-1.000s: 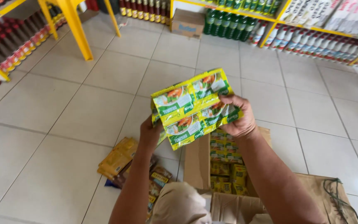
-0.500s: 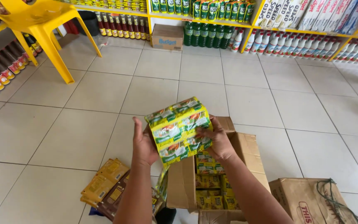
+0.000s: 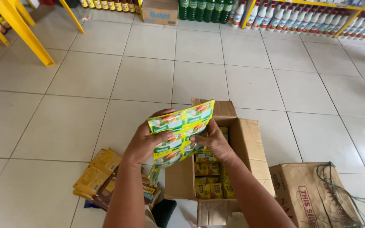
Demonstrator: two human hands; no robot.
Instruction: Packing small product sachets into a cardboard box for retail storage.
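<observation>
Both my hands hold a strip of yellow-green sachets [image 3: 181, 126] above an open cardboard box [image 3: 250, 147]. My left hand [image 3: 146, 141] grips the strip's left side, thumb across its front. My right hand [image 3: 212, 141] grips its lower right part from behind. Inside the box lie more yellow-green sachet packs [image 3: 210, 177], stacked in rows.
A pile of yellow and brown sachet strips [image 3: 100, 175] lies on the tile floor left of the box. A second brown carton [image 3: 313, 196] with string sits at the right. Yellow chair legs [image 3: 20, 29] stand far left. Shelves with bottles [image 3: 309, 19] line the back, with a small carton [image 3: 160, 12].
The sachet strip has come lower and closer to the open box, and my hands have shifted their grip on it. The view has tilted down toward the floor.
</observation>
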